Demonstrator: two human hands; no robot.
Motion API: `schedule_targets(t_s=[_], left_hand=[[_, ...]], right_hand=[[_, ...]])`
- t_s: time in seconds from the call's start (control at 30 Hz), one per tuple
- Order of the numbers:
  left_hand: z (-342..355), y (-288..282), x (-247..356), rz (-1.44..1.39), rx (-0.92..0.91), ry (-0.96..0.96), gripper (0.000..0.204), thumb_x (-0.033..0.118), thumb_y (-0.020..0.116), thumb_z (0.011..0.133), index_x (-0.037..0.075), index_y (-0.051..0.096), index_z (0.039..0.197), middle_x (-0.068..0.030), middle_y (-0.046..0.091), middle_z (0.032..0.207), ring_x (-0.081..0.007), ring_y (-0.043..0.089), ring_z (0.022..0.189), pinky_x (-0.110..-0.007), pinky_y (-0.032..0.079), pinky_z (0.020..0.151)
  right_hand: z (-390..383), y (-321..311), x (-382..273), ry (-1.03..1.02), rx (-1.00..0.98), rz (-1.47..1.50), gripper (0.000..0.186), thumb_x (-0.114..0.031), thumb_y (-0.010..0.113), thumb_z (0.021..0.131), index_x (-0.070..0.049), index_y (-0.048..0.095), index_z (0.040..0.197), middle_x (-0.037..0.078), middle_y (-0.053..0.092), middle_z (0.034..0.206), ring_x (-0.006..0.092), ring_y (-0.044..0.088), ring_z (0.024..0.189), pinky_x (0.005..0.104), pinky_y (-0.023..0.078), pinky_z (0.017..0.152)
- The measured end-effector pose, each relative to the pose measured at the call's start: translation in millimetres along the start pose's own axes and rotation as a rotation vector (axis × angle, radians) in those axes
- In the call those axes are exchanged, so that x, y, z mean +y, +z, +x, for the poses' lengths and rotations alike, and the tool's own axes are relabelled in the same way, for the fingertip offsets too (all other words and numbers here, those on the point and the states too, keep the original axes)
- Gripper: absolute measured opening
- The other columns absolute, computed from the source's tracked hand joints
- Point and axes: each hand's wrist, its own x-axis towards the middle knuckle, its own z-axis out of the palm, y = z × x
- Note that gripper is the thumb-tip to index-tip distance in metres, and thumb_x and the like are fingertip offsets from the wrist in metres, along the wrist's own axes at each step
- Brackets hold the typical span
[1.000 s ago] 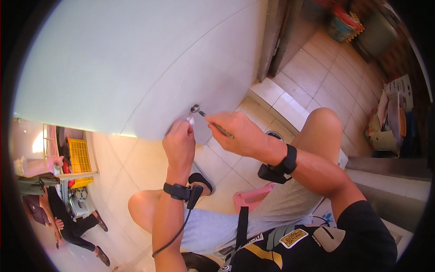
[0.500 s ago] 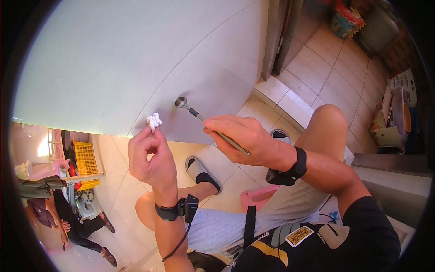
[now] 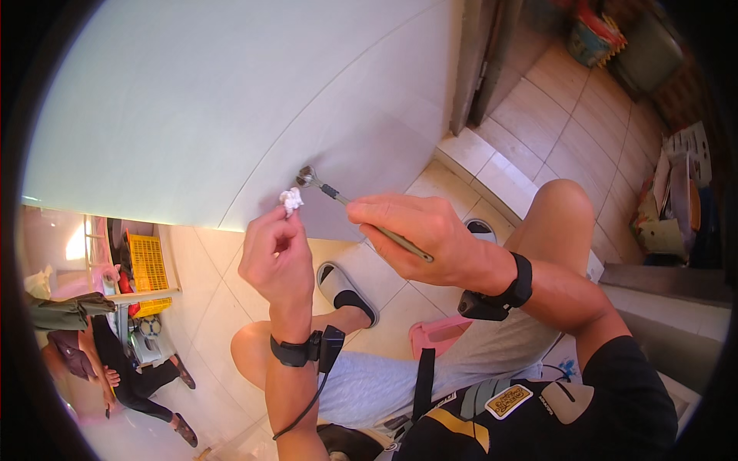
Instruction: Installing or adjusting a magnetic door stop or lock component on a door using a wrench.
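Observation:
My right hand [image 3: 411, 230] grips a slim metal tool [image 3: 330, 190], perhaps a wrench, whose rounded head rests at a small dark fitting [image 3: 305, 174] in the pale smooth panel [image 3: 223, 92]. Just below and left of that head, the thumb and fingertips of my left hand [image 3: 275, 246] pinch a crumpled white wad [image 3: 290, 200], like tissue, close to the panel. Whether the wad touches the fitting is not clear.
Tiled floor [image 3: 215, 284] and a step [image 3: 492, 169] surround my bent legs. A pink plastic item [image 3: 434, 334] lies below me. At left are yellow crates [image 3: 146, 261] and another person [image 3: 134, 369]; at right, a doorway, a bucket [image 3: 592, 42] and stacked items [image 3: 669, 223].
My left hand first moved left, showing the white wad, then came back right and up toward the tool's head. The tool in my right hand shifted left, then stayed about the same.

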Motion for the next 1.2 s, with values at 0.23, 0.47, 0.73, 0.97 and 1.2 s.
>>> schedule_targets(t_s=[0.23,0.47,0.73,0.97,1.2], left_hand=[[5,-6,-2,0.022,0.028,-0.002,0.022,-0.011,0.080,0.083,0.000,0.063,0.077,-0.0109,0.075,0.094,-0.0097,0.063,0.064,-0.023,0.053,0.056],[0,-3,-4,-0.046,-0.116,-0.130,0.021,-0.011,0.079,0.085,0.000,0.062,0.078,-0.0080,0.074,0.094,-0.0078,0.064,0.071,-0.022,0.053,0.062],[-1,-5,-10,0.009,-0.173,-0.140,0.019,-0.009,0.079,0.083,0.000,0.063,0.078,-0.0079,0.073,0.088,-0.0117,0.061,0.061,-0.025,0.051,0.054],[-4,-8,-9,0.009,-0.188,-0.142,0.019,-0.008,0.079,0.084,0.001,0.062,0.079,-0.0085,0.074,0.088,-0.0130,0.059,0.057,-0.027,0.048,0.053],[-3,-2,-15,0.034,-0.231,-0.124,0.019,-0.008,0.078,0.084,0.001,0.062,0.079,-0.0084,0.074,0.088,-0.0144,0.060,0.056,-0.027,0.048,0.052]], right_hand=[[-8,9,9,0.023,-0.049,0.083,0.026,0.008,0.071,0.089,0.004,0.068,0.115,0.020,0.074,0.107,0.0364,0.074,0.088,0.0366,0.059,0.074],[-8,6,8,0.174,-0.101,0.042,0.026,0.005,0.071,0.092,0.001,0.069,0.118,0.019,0.072,0.092,0.0336,0.069,0.073,0.0371,0.054,0.063],[-8,13,10,0.251,-0.077,0.055,0.018,0.001,0.071,0.093,0.003,0.071,0.111,0.021,0.070,0.084,0.0348,0.067,0.066,0.0384,0.051,0.060],[-19,21,23,0.245,-0.138,-0.018,0.024,-0.001,0.069,0.094,0.003,0.068,0.118,0.022,0.071,0.089,0.0399,0.069,0.076,0.0438,0.054,0.066],[-29,33,37,0.299,-0.280,-0.083,0.023,-0.002,0.067,0.095,0.005,0.067,0.117,0.024,0.071,0.093,0.0429,0.069,0.080,0.0487,0.054,0.069]])
